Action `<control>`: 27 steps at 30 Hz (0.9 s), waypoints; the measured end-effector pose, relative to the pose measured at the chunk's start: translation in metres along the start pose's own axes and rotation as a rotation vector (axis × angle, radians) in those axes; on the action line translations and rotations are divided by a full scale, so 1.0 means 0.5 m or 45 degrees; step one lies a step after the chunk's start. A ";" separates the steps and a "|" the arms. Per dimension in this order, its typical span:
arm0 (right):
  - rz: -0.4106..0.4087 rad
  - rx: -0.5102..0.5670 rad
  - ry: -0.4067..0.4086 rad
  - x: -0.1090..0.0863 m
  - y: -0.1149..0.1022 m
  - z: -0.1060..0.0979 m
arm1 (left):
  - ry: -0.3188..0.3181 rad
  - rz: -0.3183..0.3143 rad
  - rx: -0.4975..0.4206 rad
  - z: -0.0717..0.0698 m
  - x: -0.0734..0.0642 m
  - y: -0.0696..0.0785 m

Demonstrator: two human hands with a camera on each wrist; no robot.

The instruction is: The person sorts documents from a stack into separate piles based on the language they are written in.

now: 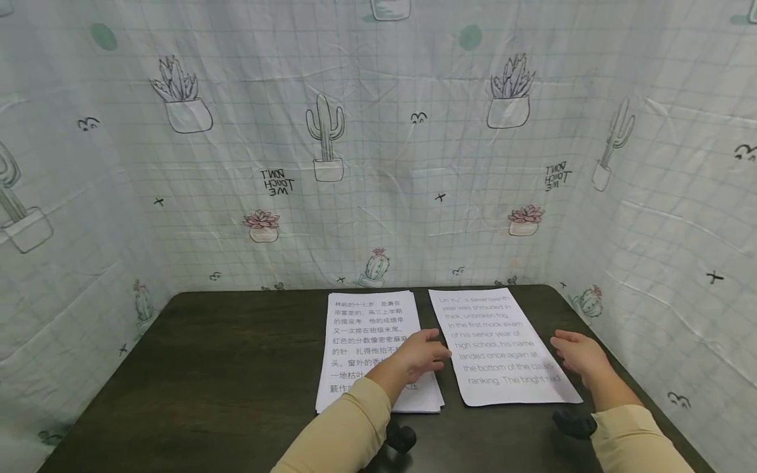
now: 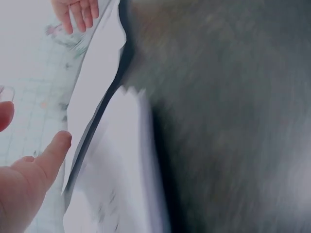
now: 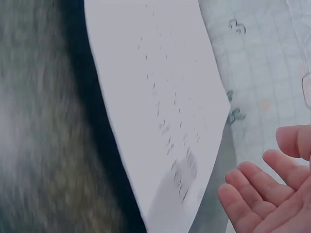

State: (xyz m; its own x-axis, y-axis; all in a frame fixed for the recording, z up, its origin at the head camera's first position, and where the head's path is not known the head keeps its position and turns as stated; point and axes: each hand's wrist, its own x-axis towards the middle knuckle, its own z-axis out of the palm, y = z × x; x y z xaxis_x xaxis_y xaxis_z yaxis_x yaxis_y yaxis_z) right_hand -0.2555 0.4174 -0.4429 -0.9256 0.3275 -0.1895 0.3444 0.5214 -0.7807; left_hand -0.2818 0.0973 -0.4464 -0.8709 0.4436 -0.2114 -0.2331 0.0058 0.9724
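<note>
A stack of paper sheets (image 1: 369, 322) with Chinese print lies on the dark table. Just right of it is a sheet (image 1: 497, 348) with English print, slightly tilted. My left hand (image 1: 421, 355) hovers over the right part of the stack and covers some of its lines. Its fingers point toward the English sheet's left edge, and nothing is held. Beside that sheet's right edge is my right hand (image 1: 582, 358), palm turned inward, fingers loosely bent and holding nothing. In the right wrist view those fingers (image 3: 252, 194) stand apart from the sheet (image 3: 160, 97).
The dark wooden table (image 1: 207, 368) stretches left of the stack. A pale cloth (image 1: 378, 151) printed with cacti hangs behind the table and along both sides. Black devices (image 1: 401, 437) sit under the wrists, below beige sleeves (image 1: 340, 433).
</note>
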 end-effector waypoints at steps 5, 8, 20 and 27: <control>-0.046 0.031 -0.072 -0.002 -0.037 0.029 | 0.042 0.047 0.014 -0.062 -0.011 0.016; -0.063 0.024 -0.101 -0.006 -0.058 0.055 | 0.071 0.061 0.028 -0.100 -0.019 0.020; -0.207 0.004 -0.218 -0.022 -0.134 0.155 | 0.237 0.076 0.139 -0.232 -0.052 0.020; -0.206 0.055 -0.265 -0.026 -0.168 0.200 | 0.332 0.059 0.125 -0.305 -0.078 0.015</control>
State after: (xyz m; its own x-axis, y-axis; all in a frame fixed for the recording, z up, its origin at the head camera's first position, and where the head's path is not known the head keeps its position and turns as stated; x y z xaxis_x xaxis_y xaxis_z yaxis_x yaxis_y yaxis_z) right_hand -0.2878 0.2905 -0.4345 -0.9819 0.0713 -0.1754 0.1867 0.5185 -0.8345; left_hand -0.3155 -0.0568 -0.4457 -0.9645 0.1998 -0.1724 -0.1586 0.0833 0.9838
